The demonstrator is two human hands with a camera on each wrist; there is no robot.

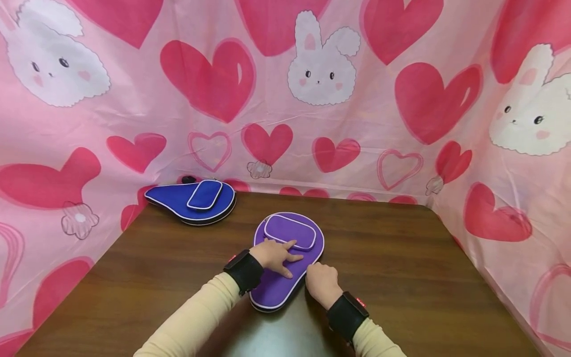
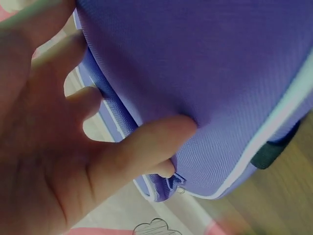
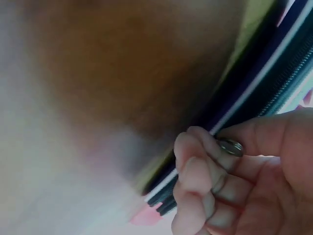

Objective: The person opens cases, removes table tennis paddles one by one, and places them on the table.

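Observation:
A purple paddle-shaped case (image 1: 270, 293) with white piping lies on the table, its small pocket (image 1: 291, 229) at the far, wide end. My left hand (image 1: 273, 256) rests on the case top with fingers spread, some reaching the pocket's edge. In the left wrist view, the fingertips press on the purple fabric. At the case's right side, my right hand (image 1: 322, 284) has its fingers curled. The right wrist view shows it pinching a metal zipper pull (image 3: 231, 147) beside the case's dark zipper (image 3: 283, 81).
A blue paddle-shaped case (image 1: 176, 197) with a pocket lies at the table's far left corner. A small black object (image 1: 189, 179) sits behind it. The brown wooden table (image 1: 401, 258) is enclosed by a pink curtain (image 1: 276, 109) with hearts and rabbits.

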